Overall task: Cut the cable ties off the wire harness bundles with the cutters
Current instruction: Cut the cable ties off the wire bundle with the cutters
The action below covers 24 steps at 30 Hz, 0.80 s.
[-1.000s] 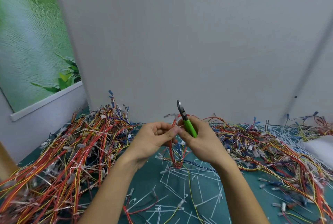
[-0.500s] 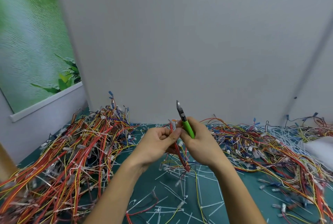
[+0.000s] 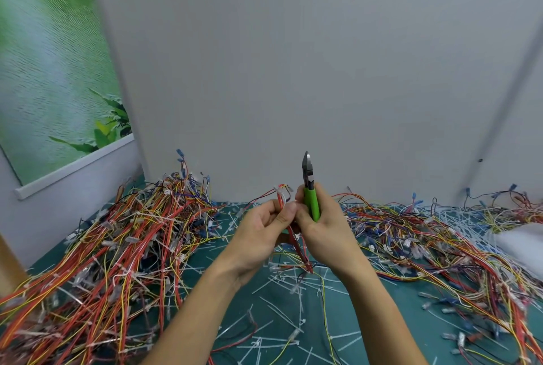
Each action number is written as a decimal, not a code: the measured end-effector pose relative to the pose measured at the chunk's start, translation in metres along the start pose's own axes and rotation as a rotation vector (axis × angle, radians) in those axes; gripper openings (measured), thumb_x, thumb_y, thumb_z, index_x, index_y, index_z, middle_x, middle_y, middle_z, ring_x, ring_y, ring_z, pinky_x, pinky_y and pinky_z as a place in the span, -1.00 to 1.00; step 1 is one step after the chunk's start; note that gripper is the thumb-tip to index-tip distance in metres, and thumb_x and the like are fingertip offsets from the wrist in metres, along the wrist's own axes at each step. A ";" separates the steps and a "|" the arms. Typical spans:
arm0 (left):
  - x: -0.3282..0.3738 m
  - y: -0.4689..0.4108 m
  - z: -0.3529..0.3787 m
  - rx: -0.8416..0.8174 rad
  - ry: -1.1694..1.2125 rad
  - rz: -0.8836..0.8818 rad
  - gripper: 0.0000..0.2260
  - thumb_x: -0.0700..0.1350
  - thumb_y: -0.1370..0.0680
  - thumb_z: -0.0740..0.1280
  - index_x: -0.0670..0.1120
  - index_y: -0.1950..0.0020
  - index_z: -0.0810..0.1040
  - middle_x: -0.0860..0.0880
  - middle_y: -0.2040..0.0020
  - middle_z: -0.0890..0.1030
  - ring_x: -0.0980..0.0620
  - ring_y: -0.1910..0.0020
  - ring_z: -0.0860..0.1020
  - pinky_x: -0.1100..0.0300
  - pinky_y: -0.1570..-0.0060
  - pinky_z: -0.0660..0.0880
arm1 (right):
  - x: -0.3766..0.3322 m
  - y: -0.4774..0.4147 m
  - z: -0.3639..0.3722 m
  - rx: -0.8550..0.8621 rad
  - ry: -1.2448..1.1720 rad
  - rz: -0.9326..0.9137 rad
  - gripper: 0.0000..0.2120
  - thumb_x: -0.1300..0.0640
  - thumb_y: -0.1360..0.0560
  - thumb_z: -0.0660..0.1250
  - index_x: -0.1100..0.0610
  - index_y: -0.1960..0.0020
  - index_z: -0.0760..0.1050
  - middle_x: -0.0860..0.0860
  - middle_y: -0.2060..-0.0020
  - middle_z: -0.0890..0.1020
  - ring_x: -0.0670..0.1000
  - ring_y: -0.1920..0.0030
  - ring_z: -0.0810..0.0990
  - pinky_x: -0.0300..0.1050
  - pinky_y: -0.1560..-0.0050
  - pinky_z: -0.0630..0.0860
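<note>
Centrally left hand (image 3: 258,236) pinches harness (image 3: 281,196) — right hand (image 3: 327,235) grips cutters (image 3: 311,201), seemingly closed.

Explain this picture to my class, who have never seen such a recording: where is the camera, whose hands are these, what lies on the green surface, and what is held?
There is no machine here. A person works with bare hands, and the one camera sits on their head, looking forward and down. The right hand grips green-handled cutters, with the blades pointing up, clear of the wires. The left hand pinches a thin, mostly red wire bundle. On the green mat lie heaps of coloured wires on both sides and loose white cable ties in the middle.
</note>
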<state>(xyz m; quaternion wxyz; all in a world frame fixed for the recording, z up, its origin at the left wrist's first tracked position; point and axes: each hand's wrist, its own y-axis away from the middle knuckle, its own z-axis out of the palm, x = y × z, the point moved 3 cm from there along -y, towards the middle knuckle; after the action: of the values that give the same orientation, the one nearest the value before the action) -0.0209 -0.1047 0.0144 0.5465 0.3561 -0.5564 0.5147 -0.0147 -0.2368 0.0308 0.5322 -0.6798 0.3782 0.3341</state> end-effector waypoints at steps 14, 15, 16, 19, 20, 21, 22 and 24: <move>0.008 0.002 -0.008 0.042 -0.091 0.080 -0.73 0.00 -0.49 0.45 -0.20 0.01 0.61 -0.13 0.20 0.66 -0.13 0.16 0.69 0.01 0.01 0.66 | 0.008 -0.005 -0.027 0.066 0.058 0.042 -0.90 0.12 -0.63 0.38 0.01 0.03 0.48 -0.15 0.33 0.47 -0.11 0.30 0.43 -0.21 0.21 0.43; 0.009 0.001 -0.010 0.062 -0.107 0.094 -0.73 0.01 -0.47 0.47 -0.19 0.05 0.62 -0.13 0.22 0.67 -0.15 0.17 0.70 0.01 0.02 0.66 | 0.010 -0.005 -0.031 0.093 0.040 0.055 -0.90 0.12 -0.63 0.38 -0.01 0.03 0.49 -0.13 0.31 0.49 -0.09 0.29 0.44 -0.16 0.19 0.45; 0.010 0.001 -0.012 0.081 -0.113 0.106 -0.73 0.01 -0.45 0.48 -0.19 0.06 0.62 -0.13 0.23 0.67 -0.16 0.17 0.69 0.01 0.03 0.66 | 0.011 -0.005 -0.034 0.114 0.026 0.064 -0.90 0.12 -0.63 0.38 -0.04 0.03 0.50 -0.13 0.29 0.51 -0.10 0.28 0.46 -0.13 0.17 0.47; 0.013 0.000 -0.016 0.114 -0.078 0.118 -0.67 0.01 -0.41 0.50 -0.23 0.02 0.62 -0.13 0.19 0.68 -0.15 0.18 0.70 0.08 0.09 0.65 | 0.012 -0.007 -0.039 0.135 0.033 0.071 -0.87 0.10 -0.63 0.38 -0.10 0.05 0.51 -0.17 0.31 0.53 -0.14 0.31 0.47 -0.18 0.21 0.49; 0.013 0.000 -0.017 0.125 -0.052 0.114 -0.64 0.01 -0.39 0.51 -0.24 0.00 0.62 -0.14 0.18 0.68 -0.13 0.19 0.70 0.11 0.11 0.65 | 0.013 -0.008 -0.040 0.138 0.041 0.075 -0.87 0.09 -0.63 0.38 -0.11 0.05 0.51 -0.17 0.32 0.53 -0.14 0.31 0.47 -0.18 0.23 0.50; 0.014 0.000 -0.017 0.136 -0.018 0.111 -0.64 0.00 -0.38 0.51 -0.25 0.00 0.62 -0.14 0.17 0.68 -0.11 0.20 0.70 0.14 0.13 0.64 | 0.014 -0.008 -0.041 0.142 0.053 0.080 -0.88 0.09 -0.63 0.38 -0.10 0.05 0.51 -0.15 0.31 0.52 -0.13 0.32 0.47 -0.17 0.23 0.51; 0.015 0.001 -0.017 0.148 0.017 0.114 -0.65 -0.01 -0.38 0.51 -0.25 0.00 0.62 -0.14 0.18 0.68 -0.10 0.21 0.70 0.16 0.16 0.64 | 0.015 -0.008 -0.043 0.143 0.071 0.084 -0.89 0.09 -0.64 0.37 -0.08 0.04 0.51 -0.13 0.31 0.52 -0.13 0.32 0.46 -0.18 0.23 0.51; 0.018 0.001 -0.019 0.191 0.068 0.143 -0.72 -0.06 -0.39 0.49 -0.23 0.03 0.63 -0.15 0.22 0.69 -0.07 0.25 0.70 0.20 0.20 0.63 | 0.017 -0.008 -0.044 0.146 0.120 0.083 -0.91 0.11 -0.64 0.36 -0.05 0.02 0.51 -0.11 0.30 0.53 -0.18 0.35 0.45 -0.29 0.26 0.47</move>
<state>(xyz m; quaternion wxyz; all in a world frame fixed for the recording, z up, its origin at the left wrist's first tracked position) -0.0205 -0.0830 0.0297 0.4903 0.3483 -0.5099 0.6150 0.0032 -0.2814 0.0291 0.5425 -0.6417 0.4607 0.2860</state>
